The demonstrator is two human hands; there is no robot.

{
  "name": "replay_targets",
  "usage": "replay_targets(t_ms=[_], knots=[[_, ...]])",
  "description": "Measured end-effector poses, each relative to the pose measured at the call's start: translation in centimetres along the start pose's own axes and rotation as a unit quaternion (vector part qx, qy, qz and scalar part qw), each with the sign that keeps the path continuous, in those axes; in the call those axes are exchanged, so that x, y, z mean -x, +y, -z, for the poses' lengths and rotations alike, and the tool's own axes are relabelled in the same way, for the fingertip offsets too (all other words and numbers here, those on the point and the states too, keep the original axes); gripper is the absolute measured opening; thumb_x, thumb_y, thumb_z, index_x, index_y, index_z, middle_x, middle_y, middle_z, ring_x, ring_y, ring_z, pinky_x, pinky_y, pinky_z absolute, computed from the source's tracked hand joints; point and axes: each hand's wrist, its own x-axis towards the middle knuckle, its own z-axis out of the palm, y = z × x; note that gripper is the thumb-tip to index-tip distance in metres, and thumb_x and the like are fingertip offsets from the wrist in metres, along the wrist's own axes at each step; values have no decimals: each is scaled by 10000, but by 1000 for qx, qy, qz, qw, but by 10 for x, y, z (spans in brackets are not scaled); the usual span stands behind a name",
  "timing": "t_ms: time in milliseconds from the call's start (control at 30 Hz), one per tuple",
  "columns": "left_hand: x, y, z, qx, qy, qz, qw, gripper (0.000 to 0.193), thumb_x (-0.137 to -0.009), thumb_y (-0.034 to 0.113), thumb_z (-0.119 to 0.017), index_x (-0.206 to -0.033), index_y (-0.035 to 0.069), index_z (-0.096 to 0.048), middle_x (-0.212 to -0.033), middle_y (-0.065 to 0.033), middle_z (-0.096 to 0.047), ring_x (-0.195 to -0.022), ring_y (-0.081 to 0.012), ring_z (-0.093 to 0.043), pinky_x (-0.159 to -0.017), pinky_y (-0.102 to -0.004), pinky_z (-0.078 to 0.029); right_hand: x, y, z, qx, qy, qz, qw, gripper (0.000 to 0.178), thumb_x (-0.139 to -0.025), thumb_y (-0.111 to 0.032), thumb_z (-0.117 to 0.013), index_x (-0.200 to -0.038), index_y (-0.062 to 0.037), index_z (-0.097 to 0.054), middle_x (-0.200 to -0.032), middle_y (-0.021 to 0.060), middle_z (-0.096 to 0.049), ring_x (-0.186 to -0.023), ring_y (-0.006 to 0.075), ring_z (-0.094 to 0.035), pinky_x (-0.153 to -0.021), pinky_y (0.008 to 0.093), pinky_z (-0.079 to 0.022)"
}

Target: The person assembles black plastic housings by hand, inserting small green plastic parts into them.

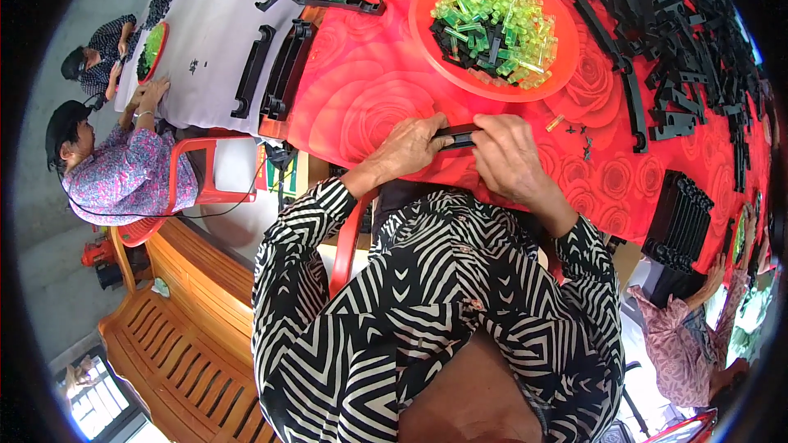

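Note:
Near the table edge in front of me, a short black plastic bar, like the body of a small spirit level, lies between my two hands. My left hand is closed around its left end. The fingers of my right hand are bent and pressed on its right end; whether they also pinch a small piece is hidden. Just beyond my hands stands a round red tray, holding yellow-green clear vials and small black pieces. A single vial and several tiny black bits lie right of my right hand.
Many black bars are heaped at the far right, with a neat stack at the right table edge. More bars lie at the left, one with a green vial. Other people sit left and right. A wooden bench stands left.

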Motion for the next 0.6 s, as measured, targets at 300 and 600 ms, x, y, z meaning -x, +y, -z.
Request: replay_targets(t_ms=[300,600], knots=[[4,6,-3,-25,-5,39,999,211,-875,143,-640,-954,-11,-520,-798,-248,-609,-790,-457,-596,-626,-498,-454,4,18,21,-48,62,-206,975,422,-697,-32,-689,-1088,17,-537,-1132,195,-553,-1020,359,-532,-878,445,-436],[9,21,-3,27,21,11,999,190,-853,129,-667,-927,8,-540,-751,-241,-581,-751,-444,-594,-591,-468,-446,-9,1,38,-84,-38,-267,959,417,-743,-132,-719,-1086,20,-537,-1043,187,-532,-967,366,-524,-856,447,-435]])
